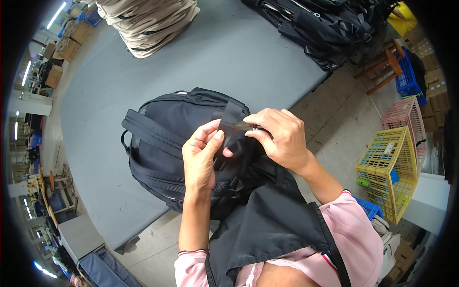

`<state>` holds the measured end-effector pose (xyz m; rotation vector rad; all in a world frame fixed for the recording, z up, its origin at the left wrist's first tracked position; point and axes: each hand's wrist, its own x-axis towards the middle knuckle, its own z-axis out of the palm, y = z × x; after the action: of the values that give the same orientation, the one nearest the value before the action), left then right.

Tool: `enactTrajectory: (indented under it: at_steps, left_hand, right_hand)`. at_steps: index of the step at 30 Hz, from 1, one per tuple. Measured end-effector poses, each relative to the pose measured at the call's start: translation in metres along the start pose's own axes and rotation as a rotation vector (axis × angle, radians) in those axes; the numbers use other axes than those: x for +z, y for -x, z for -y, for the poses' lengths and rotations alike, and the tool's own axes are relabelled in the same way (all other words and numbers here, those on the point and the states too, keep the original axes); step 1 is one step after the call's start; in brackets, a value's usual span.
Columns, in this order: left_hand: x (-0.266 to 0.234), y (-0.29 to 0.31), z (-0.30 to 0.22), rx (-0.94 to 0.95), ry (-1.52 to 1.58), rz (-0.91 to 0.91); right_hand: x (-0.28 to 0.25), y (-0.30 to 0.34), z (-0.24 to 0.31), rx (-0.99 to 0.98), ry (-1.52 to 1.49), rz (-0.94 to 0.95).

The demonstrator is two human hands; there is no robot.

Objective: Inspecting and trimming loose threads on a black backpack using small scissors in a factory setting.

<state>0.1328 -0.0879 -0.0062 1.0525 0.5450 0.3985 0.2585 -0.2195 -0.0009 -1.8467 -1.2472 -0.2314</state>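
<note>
A black backpack (165, 117) lies on the grey-covered table, its shoulder strap (155, 129) across its left side. Above the backpack's right part, my left hand (203, 148) pinches a black webbing strap (233, 114) between thumb and fingers. My right hand (281, 136) is closed on a small dark tool that looks like thread snips (256, 128). Its blurred narrow tip points left and meets the webbing beside my left fingertips. My right fingers partly hide the tool's handle.
Beige bags (148, 24) are stacked at the table's (229, 52) far left. Black backpacks (330, 28) are piled at the far right. Off the right edge stand a wooden stool (387, 64), a yellow crate (385, 158) and a pink crate (406, 115). A black apron (272, 215) hangs before me.
</note>
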Motion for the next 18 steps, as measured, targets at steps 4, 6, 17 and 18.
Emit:
enactTrajectory:
  at_steps: [4,6,17,18]
  left_hand:
    - [0.008,-0.008,-0.003,-0.005,-0.024,-0.010]
    - [0.010,-0.009,-0.007,-0.020,-0.001,-0.009]
    - [0.011,-0.001,-0.002,0.091,-0.033,-0.009]
    - [0.010,0.006,-0.008,0.016,0.122,0.049]
  right_hand:
    - [-0.002,-0.001,-0.010,0.002,-0.006,0.011]
    - [-0.009,0.002,-0.008,0.012,-0.042,-0.014]
    - [0.010,-0.019,0.015,-0.176,-0.286,-0.075]
    - [0.014,-0.016,0.014,-0.270,-0.213,-0.088]
